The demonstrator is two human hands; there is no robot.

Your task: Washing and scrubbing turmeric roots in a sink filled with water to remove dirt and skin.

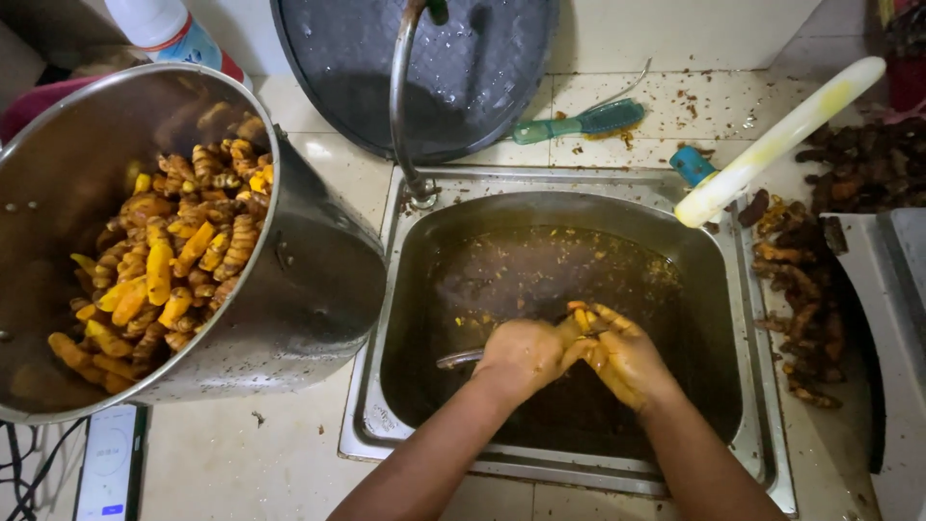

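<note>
Both my hands work over a steel sink [745, 318] filled with murky brown water. My left hand [519, 355] grips a metal spoon [457, 359] whose end sticks out to the left. My right hand [622, 355], stained yellow, pinches a small orange turmeric piece [582, 317] against the left hand. A large steel pot [309, 289] to the left of the sink holds several peeled orange turmeric roots [164, 260].
Unpeeled dark roots [805, 299] lie heaped on the counter right of the sink. A curved tap [397, 106] rises behind it, in front of a dark round lid [482, 68]. A green brush [579, 123], a white-yellow stick [776, 143] and a phone [108, 463] lie around.
</note>
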